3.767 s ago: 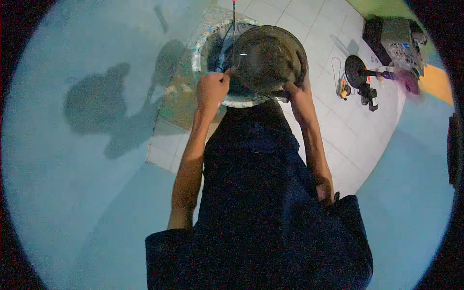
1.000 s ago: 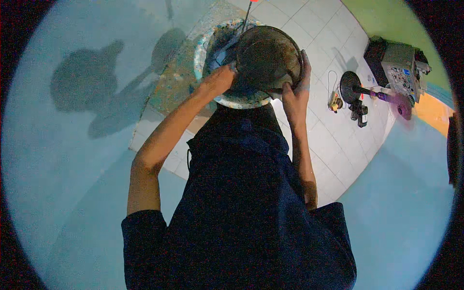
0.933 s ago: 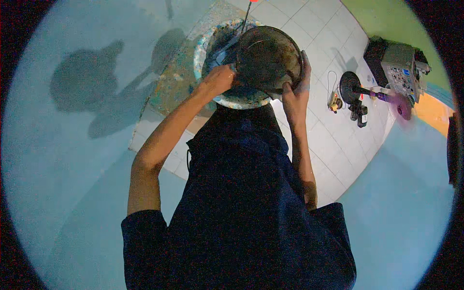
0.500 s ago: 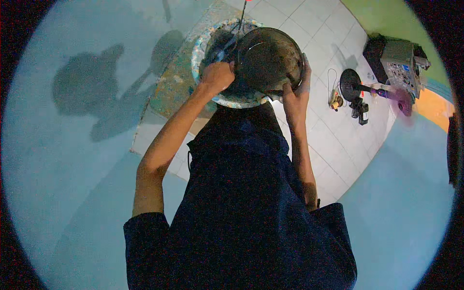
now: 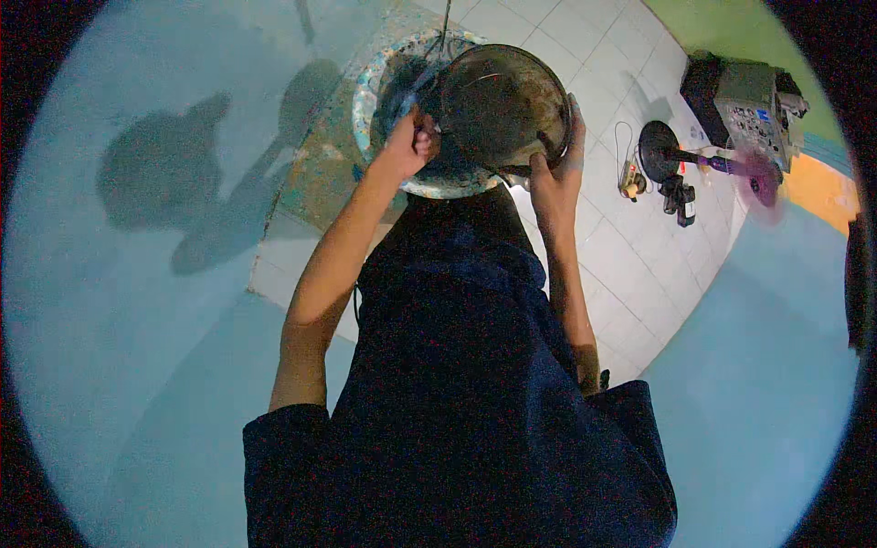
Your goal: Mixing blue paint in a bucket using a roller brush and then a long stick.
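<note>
A dark, round, shallow pan [image 5: 502, 108] is tilted over the right part of a round, speckled white-and-blue piece [image 5: 367, 114], whose dark middle is partly covered. With my right hand [image 5: 559, 164] I grip the pan's right edge, thumb on the near rim and fingers behind it. My left hand [image 5: 413, 144] is closed left of the pan, over the dark middle. A blurred bluish strip runs up from this fist toward a thin dark rod [image 5: 446, 27]; whether they are one thing, and what my fingers hold, I cannot make out.
Pale floor tiles [image 5: 621, 265] extend to the right. A fan [image 5: 708, 160] with a purple blurred head, a small corded item [image 5: 631, 180], a black object [image 5: 678, 201] and a grey box-like unit [image 5: 754, 110] stand there. A blue wall [image 5: 183, 320] is on the left.
My left hand has shifted slightly right and turned, showing its curled fingers. The thin rod has moved left. My right hand still grips the pan, which has moved slightly up and left in view.
</note>
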The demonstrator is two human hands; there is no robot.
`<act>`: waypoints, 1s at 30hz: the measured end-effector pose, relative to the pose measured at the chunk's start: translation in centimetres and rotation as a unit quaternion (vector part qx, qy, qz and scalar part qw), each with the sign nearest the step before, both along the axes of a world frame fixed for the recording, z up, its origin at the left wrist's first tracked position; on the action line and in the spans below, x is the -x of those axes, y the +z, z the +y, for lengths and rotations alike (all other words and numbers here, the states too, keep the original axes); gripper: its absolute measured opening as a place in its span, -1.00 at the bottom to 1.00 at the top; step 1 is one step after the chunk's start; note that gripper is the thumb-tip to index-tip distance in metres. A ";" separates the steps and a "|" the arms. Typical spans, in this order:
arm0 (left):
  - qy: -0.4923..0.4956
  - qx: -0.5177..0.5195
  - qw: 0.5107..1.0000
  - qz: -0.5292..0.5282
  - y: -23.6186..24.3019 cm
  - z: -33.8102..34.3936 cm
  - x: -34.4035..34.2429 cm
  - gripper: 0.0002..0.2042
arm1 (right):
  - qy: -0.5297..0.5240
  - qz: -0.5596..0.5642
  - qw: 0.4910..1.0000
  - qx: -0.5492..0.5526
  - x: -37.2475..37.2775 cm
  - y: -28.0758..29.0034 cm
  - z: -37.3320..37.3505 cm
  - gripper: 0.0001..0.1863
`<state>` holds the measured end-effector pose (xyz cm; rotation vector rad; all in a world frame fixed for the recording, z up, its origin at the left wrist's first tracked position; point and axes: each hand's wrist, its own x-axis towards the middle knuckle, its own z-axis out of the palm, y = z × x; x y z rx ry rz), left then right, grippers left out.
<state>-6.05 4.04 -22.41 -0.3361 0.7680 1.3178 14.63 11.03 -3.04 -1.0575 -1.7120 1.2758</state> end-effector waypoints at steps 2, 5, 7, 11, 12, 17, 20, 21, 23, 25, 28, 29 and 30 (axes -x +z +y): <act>0.018 0.032 0.999 0.024 -0.5 0.7 -0.7 -0.71 | -0.004 0.007 1.000 0.002 -0.1 -0.2 0.0 -0.22; 0.030 0.016 0.997 0.073 4.2 1.5 -1.9 -0.79 | 0.001 -0.009 1.000 -0.005 -0.4 0.3 -0.2 -0.13; 0.030 -0.018 0.999 0.020 4.9 0.9 -1.6 -0.86 | 0.009 0.000 1.000 -0.012 -0.3 0.8 -0.5 -0.12; 0.038 -0.059 0.997 -0.010 4.5 0.3 -1.3 -0.85 | 0.015 -0.006 0.999 -0.034 0.1 1.6 -0.8 -0.18; 0.056 -0.018 0.998 0.004 4.9 0.6 -1.7 -0.84 | 0.012 -0.014 0.999 -0.037 0.2 1.7 -0.9 -0.18; 0.109 0.090 0.987 0.081 4.9 1.6 -3.0 -0.82 | 0.028 -0.054 0.993 -0.103 0.5 2.8 -1.3 -0.13; 0.130 0.043 0.990 0.020 3.6 2.4 -2.9 -0.79 | 0.017 -0.106 0.983 -0.151 0.8 3.3 -1.6 -0.12; 0.119 0.050 0.991 0.024 1.6 2.7 -2.3 -0.77 | 0.016 -0.108 0.980 -0.168 1.2 3.8 -1.8 -0.11; 0.106 0.060 0.992 0.030 -0.5 2.4 -1.6 -0.75 | 0.014 -0.107 0.977 -0.183 1.6 3.8 -2.1 -0.11; 0.119 0.021 0.992 0.036 -1.2 1.6 -1.0 -0.76 | 0.010 -0.092 0.982 -0.163 2.1 3.8 -2.4 -0.16; 0.188 0.131 0.973 -0.027 7.1 4.9 -6.3 -0.80 | -0.036 -0.057 0.994 -0.081 -1.3 2.1 -1.1 -0.22; 0.191 0.130 0.973 -0.024 5.9 4.2 -5.3 -0.80 | -0.034 -0.054 0.995 -0.081 -1.3 2.0 -0.9 -0.22; 0.158 0.093 0.983 -0.020 2.7 2.8 -3.4 -0.84 | -0.041 -0.007 0.999 0.026 -1.3 1.9 -0.6 -0.25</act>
